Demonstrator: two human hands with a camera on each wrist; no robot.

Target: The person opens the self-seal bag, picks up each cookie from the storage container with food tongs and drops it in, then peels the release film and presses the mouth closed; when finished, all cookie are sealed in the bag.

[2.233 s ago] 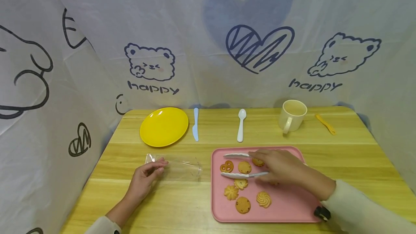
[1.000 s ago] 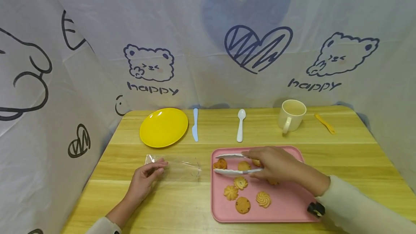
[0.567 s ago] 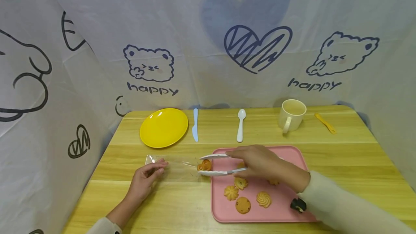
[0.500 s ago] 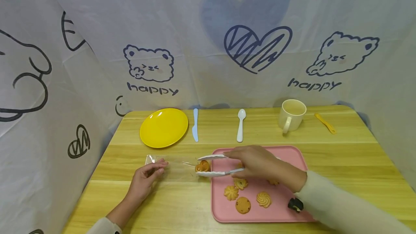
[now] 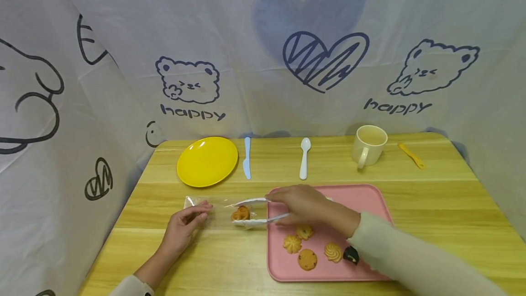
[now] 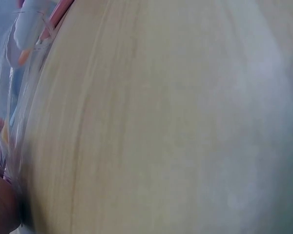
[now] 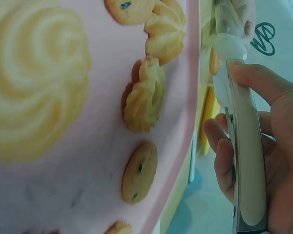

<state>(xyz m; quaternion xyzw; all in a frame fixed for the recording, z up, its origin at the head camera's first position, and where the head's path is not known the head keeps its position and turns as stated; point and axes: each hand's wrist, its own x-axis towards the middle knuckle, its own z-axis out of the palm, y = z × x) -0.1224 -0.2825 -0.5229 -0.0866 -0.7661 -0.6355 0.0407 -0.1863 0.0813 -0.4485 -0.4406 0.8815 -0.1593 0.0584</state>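
Note:
My left hand (image 5: 185,225) pinches the near left end of a clear plastic bag (image 5: 219,218) lying on the table. In the left wrist view, the bag (image 6: 19,97) shows along the left edge above a blurred fingertip. My right hand (image 5: 306,207) grips white-tipped tongs (image 5: 251,223) around their handles; the right wrist view shows the thumb on one grey handle (image 7: 249,146). A pretzel cookie (image 5: 241,214) sits between the tong tips, which appear to be inside the bag's right end. The pink tray (image 5: 370,268) under my right forearm carries several cookies, some hidden by the arm.
On the tray are a swirl cookie (image 5: 333,252), a round chip cookie (image 5: 307,259) and a flower-shaped cookie (image 5: 292,244). Along the back stand or lie a yellow plate (image 5: 207,161), blue knife (image 5: 247,159), white spoon (image 5: 304,159), cream mug (image 5: 370,147) and small orange utensil (image 5: 411,156).
My right hand has moved left with the tongs, carrying the pretzel cookie off the tray and into the bag's right end. The left hand stays in place on the bag.

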